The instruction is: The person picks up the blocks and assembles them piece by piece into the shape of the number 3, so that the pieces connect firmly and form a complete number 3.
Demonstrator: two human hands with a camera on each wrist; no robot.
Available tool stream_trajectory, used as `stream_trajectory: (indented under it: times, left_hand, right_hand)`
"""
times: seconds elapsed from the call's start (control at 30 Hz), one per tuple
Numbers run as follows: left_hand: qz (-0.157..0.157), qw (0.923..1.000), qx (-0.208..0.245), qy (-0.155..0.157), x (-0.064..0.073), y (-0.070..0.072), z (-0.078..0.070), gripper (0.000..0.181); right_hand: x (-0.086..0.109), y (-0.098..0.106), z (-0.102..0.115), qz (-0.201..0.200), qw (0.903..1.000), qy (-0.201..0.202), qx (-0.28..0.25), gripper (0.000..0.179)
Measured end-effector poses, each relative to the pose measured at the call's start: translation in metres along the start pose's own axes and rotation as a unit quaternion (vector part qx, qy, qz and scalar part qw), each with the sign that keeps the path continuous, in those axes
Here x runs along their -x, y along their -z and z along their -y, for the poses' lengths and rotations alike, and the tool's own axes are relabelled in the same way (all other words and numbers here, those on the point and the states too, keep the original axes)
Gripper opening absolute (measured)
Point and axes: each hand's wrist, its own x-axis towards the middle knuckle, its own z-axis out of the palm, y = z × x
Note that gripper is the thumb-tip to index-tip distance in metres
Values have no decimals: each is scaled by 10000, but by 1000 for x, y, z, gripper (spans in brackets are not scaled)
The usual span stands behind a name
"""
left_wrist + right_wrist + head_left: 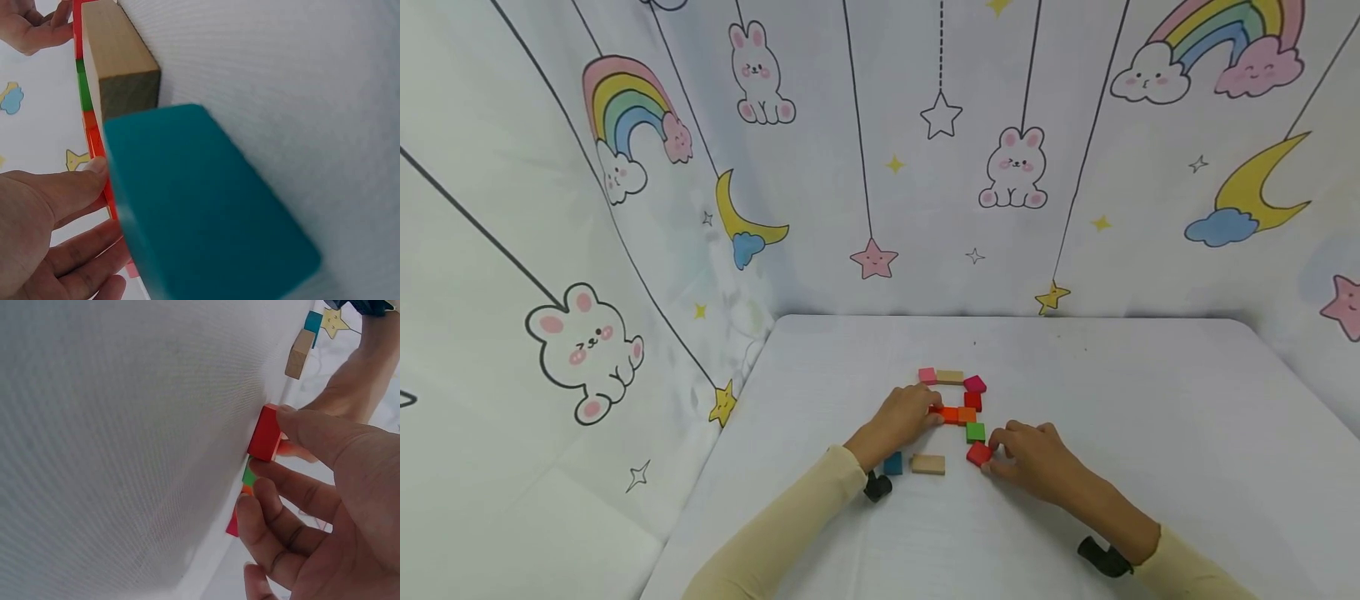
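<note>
My left hand [910, 415] pinches a red-orange block [949, 415] between thumb and fingers, at the left end of a short middle row. An orange block [967, 416] lies at that row's right end. My right hand [1037, 460] holds a red block [979, 454] by thumb and fingertip, and in the right wrist view this block [264, 432] stands tilted close to the cloth. Just above it lies a green block [975, 432]. Below my left hand are a teal block [892, 463] and a plain wooden block [928, 464]; both loom large in the left wrist view.
Above the middle row lie a pink block [927, 376], another wooden block [950, 377], a crimson block [975, 384] and a second red block [973, 402]. White cloth [1150, 400] covers the table. A patterned curtain [820, 167] hangs behind and at the sides.
</note>
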Motion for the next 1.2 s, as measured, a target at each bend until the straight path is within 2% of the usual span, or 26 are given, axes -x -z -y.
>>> stream_trajectory:
  times: [0.73, 1.07, 1.2]
  left_hand:
    - [-68, 10000, 31, -29, 0, 1, 1, 26]
    - [-55, 9999, -48, -83, 0, 1, 0, 27]
    - [-57, 9999, -45, -76, 1, 2, 0, 26]
  right_hand:
    - [1, 6, 4, -26, 10000, 34, -33, 29]
    - [-5, 16, 9, -325, 9993, 174, -5, 37]
    - [-9, 15, 16, -290, 9993, 246, 8, 40]
